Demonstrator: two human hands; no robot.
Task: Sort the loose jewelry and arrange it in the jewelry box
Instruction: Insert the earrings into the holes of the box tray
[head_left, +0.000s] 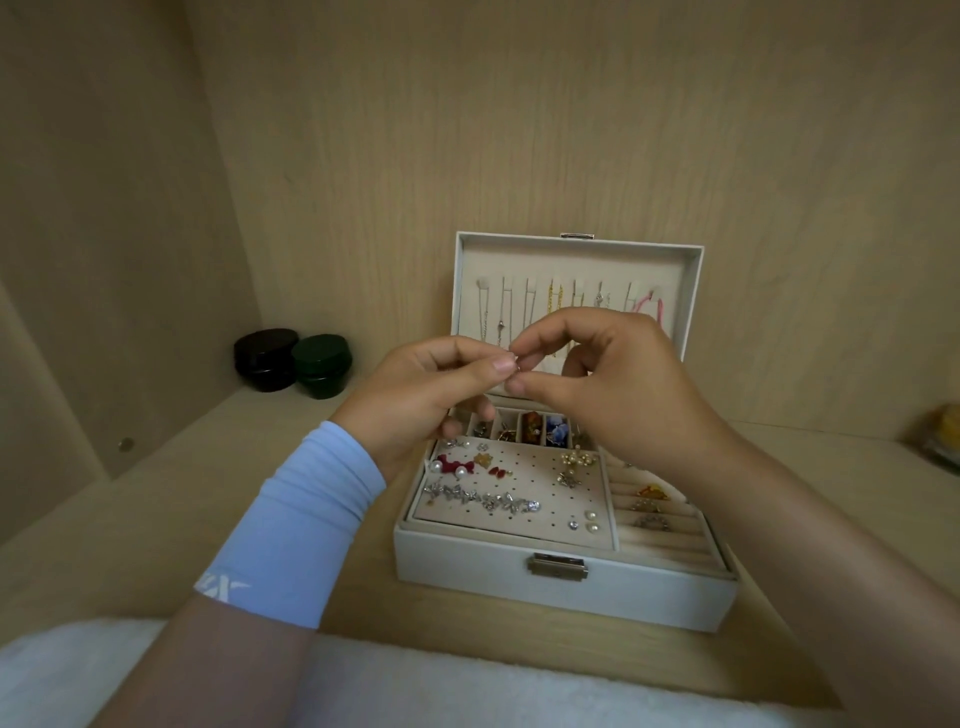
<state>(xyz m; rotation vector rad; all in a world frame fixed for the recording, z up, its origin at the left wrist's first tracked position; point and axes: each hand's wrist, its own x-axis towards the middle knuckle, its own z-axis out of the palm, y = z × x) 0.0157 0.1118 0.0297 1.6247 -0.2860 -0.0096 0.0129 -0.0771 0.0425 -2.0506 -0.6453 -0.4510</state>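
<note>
Jewelry piece, pinched by left hand and right hand, above open jewelry box

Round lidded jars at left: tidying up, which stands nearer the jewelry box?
The dark green round jar; the black round jar stands farther left from the white jewelry box.

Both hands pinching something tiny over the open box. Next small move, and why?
Probably lower the small silver piece, pinched between left hand and right hand, to a free hole in the perforated panel of the jewelry box: earrings already sit there, and bare holes remain mid-panel.
</note>
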